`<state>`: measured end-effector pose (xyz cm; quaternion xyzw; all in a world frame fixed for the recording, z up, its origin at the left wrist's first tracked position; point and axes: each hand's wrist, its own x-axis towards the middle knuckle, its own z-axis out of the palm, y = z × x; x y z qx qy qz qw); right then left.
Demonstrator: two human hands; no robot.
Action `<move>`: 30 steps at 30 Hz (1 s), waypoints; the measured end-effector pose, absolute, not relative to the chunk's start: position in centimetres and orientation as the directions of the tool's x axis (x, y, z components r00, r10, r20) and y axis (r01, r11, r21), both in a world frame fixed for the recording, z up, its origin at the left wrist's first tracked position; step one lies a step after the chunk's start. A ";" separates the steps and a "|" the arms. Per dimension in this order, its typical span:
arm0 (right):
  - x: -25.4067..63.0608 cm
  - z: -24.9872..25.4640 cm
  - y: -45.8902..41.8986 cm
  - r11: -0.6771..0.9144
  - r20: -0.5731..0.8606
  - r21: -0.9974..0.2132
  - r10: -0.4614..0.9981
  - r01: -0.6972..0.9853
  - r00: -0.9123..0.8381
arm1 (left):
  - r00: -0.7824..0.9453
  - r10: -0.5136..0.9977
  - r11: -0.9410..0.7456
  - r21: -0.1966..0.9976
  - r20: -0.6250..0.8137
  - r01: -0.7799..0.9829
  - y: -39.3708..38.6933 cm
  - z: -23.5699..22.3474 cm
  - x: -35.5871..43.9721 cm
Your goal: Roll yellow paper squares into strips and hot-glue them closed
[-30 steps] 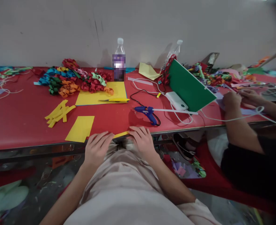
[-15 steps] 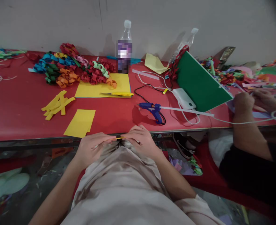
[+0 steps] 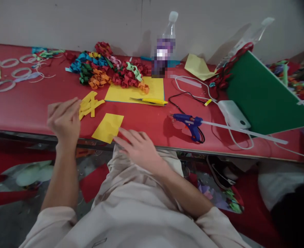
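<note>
My left hand (image 3: 65, 119) is closed, its fingers drawn together beside a small pile of yellow paper strips (image 3: 91, 105). Whatever it may hold is hidden by the fingers. My right hand (image 3: 140, 148) is open, palm down at the table's front edge. Its outstretched fingertips are at the right edge of a yellow paper rectangle (image 3: 108, 127). Behind these, a yellow cutter knife (image 3: 154, 101) lies on a larger yellow sheet (image 3: 122, 94). A blue glue gun (image 3: 190, 124) with a long glue stick rests to the right.
Curled paper chains (image 3: 126, 77) in many colours lie at the back. A labelled bottle (image 3: 164, 44) stands by the wall. To the right, a green board (image 3: 265, 96) leans near a white power box (image 3: 234, 113) with cords. White rings (image 3: 21, 72) lie at the far left.
The hands have parted from the thin yellow piece they held together over the lap. My left hand moved left to the strips; my right hand opened toward the yellow rectangle. The view turned left.
</note>
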<state>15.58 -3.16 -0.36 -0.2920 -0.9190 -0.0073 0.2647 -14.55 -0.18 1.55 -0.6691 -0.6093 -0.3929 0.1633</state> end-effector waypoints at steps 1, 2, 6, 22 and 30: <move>14.4 -0.5 -3.0 0.848 0.474 -0.082 0.496 0.524 -0.727 | -0.016 0.763 -0.159 0.212 0.646 0.964 0.2 1.5 -15.3; 13.3 -0.8 -2.8 0.854 0.466 -0.047 0.478 0.518 -0.745 | -0.011 0.807 -0.125 0.189 0.590 0.974 0.3 1.4 -15.6; 11.2 -2.3 -1.9 0.841 0.497 -0.056 0.491 0.539 -0.715 | 0.054 0.825 -0.260 0.292 0.563 0.921 -1.9 0.8 -13.7; 21.0 2.4 0.7 0.321 0.287 -0.936 0.933 0.144 -0.216 | -0.017 0.972 -0.216 0.919 0.235 0.330 -0.8 2.0 1.4; 23.8 0.2 -0.3 0.253 0.237 -0.966 0.947 0.053 -0.215 | 0.090 0.993 -0.082 0.992 0.073 0.097 -0.4 0.4 4.0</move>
